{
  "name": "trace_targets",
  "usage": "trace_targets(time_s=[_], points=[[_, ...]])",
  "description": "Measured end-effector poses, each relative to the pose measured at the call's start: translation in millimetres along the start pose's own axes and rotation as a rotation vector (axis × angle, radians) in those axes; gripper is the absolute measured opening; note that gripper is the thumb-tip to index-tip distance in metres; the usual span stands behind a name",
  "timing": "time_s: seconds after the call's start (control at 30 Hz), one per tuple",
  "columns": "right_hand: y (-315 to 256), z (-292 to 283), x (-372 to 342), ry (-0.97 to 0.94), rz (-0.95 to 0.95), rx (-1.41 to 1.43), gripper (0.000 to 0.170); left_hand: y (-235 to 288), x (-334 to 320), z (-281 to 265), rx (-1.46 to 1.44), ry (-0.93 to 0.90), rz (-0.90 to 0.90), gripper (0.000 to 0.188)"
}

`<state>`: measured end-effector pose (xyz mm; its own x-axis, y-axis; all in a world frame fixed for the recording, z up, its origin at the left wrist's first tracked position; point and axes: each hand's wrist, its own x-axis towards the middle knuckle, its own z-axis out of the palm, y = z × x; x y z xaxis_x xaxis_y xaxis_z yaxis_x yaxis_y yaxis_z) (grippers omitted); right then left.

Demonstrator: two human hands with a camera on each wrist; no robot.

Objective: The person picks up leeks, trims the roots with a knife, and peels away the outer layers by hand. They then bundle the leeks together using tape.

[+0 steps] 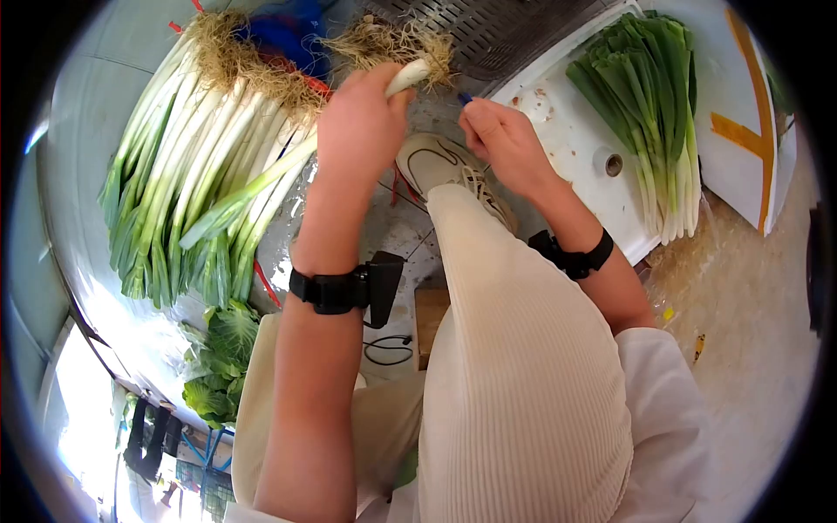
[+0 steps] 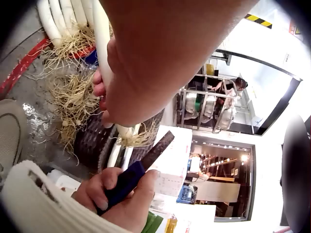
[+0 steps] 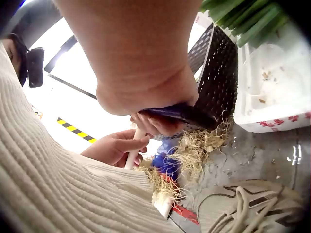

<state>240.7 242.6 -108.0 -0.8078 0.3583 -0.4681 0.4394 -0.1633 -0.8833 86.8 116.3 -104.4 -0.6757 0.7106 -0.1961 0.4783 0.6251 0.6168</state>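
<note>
My left hand (image 1: 362, 122) grips a long green onion (image 1: 408, 77) near its white root end. Its green leaves trail to the left, over a big pile of green onions (image 1: 187, 166). Pale roots (image 2: 136, 138) show just below this hand in the left wrist view. In my right hand (image 1: 510, 144) is a small knife (image 2: 127, 180) with a blue handle, its fingers wrapped round it. The stained blade (image 2: 160, 146) points up beside the roots. In the head view only a bit of the blue handle (image 1: 466, 98) shows.
A heap of cut-off roots (image 1: 370, 42) lies beyond the left hand, beside a dark perforated crate (image 1: 501, 30). At right, a white foam box (image 1: 571, 144) holds a bunch of green onions (image 1: 649, 105). Leafy cabbage (image 1: 227, 349) sits lower left. A shoe (image 1: 436, 166) is below the hands.
</note>
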Motion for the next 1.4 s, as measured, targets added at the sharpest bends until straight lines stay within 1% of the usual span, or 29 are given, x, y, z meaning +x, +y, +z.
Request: trace_targets(time_s=[0.07,0.13,0.2,0.27,0.3,0.37,0.4,0.47,0.5,0.57,0.6,0.7,0.73,0.77,0.8,0.83,0.87,0.9,0.93,0.97,1.0,1.07,1.13,1.23,1.3,1.4], points=[[-0.7,-2.2,1.6,0.005,0.012,-0.036,0.046,-2.8,0.7,8.3,-0.025,0.023,-0.045,0.032],[4.6,-5.2,0.6,-0.044,0.066,-0.018,0.047,1.9,0.0,9.1,-0.002,0.012,-0.054,0.033],[7.6,-8.1,0.6,-0.041,0.048,-0.069,0.047,5.5,-0.4,8.1,0.026,0.001,-0.063,0.034],[7.8,-9.0,-0.1,-0.041,0.032,-0.114,0.047,7.2,-0.6,4.9,-0.027,-0.051,-0.116,0.036],[7.3,-9.2,-0.6,-0.050,0.038,-0.134,0.047,7.4,-0.6,3.1,-0.024,-0.047,-0.115,0.036],[5.6,-6.0,-1.7,-0.061,0.036,-0.152,0.046,7.0,0.1,-1.4,-0.037,-0.156,-0.120,0.037],[3.8,-4.1,-2.7,-0.054,0.049,-0.151,0.045,7.7,0.2,-3.0,-0.034,-0.149,-0.117,0.037],[0.4,-0.9,-4.0,-0.049,0.050,-0.151,0.045,9.6,-0.8,-4.8,-0.054,-0.184,-0.132,0.033],[-1.0,0.1,-3.8,-0.050,0.054,-0.202,0.043,9.3,-1.1,-4.4,-0.048,-0.173,-0.128,0.033],[-2.4,3.0,-1.5,-0.046,0.045,-0.257,0.042,8.4,-1.2,-2.6,-0.137,-0.148,-0.132,0.033],[-1.8,3.6,-0.5,-0.056,0.014,-0.275,0.042,10.7,0.2,-6.0,-0.110,-0.185,-0.162,0.031],[-1.1,3.8,6.3,-0.035,-0.031,-0.331,0.044,8.0,-0.3,-1.4,-0.138,-0.123,-0.157,0.030],[-3.1,3.3,7.1,-0.059,-0.005,-0.342,0.045,5.6,-1.1,1.7,-0.136,-0.096,-0.120,0.028],[-3.7,3.0,4.5,-0.087,0.034,-0.348,0.046,1.0,-2.2,4.7,-0.147,-0.102,-0.122,0.028],[-3.5,2.1,5.0,-0.095,0.028,-0.352,0.047,-3.6,-2.3,5.2,-0.186,-0.076,-0.095,0.028],[-0.1,2.6,3.0,-0.096,0.039,-0.348,0.047,-7.4,-3.8,5.8,-0.221,-0.053,-0.070,0.029],[1.7,3.4,3.2,-0.065,0.047,-0.314,0.047,-9.6,-3.2,5.8,-0.259,-0.066,-0.028,0.029],[2.2,2.8,7.8,-0.034,0.044,-0.285,0.047,-11.2,-1.4,4.8,-0.256,-0.059,-0.025,0.029],[6.2,1.5,12.0,-0.034,0.036,-0.286,0.047,-12.5,-0.3,3.7,-0.220,-0.098,-0.027,0.028],[13.5,-0.3,13.7,0.019,0.036,-0.266,0.046,-13.2,-0.9,3.5,-0.186,-0.140,-0.032,0.027],[16.3,-2.4,14.7,0.072,0.038,-0.247,0.046,-8.7,0.0,-1.5,-0.188,-0.139,-0.034,0.027],[15.6,-9.9,16.4,0.075,0.025,-0.285,0.046,0.1,2.4,-12.8,-0.194,-0.213,-0.098,0.026],[16.9,-13.1,18.4,0.077,0.011,-0.323,0.046,2.9,2.4,-13.9,-0.189,-0.197,-0.102,0.027],[25.7,-14.7,19.7,0.097,-0.024,-0.274,0.048,10.3,3.5,-15.1,-0.160,-0.170,-0.092,0.028],[26.4,-11.8,20.1,0.108,-0.052,-0.153,0.051,13.6,4.2,-16.1,-0.132,-0.156,-0.084,0.028],[16.8,-9.3,17.4,0.100,-0.016,-0.134,0.052,17.1,3.3,-18.0,-0.127,-0.149,-0.083,0.033]])
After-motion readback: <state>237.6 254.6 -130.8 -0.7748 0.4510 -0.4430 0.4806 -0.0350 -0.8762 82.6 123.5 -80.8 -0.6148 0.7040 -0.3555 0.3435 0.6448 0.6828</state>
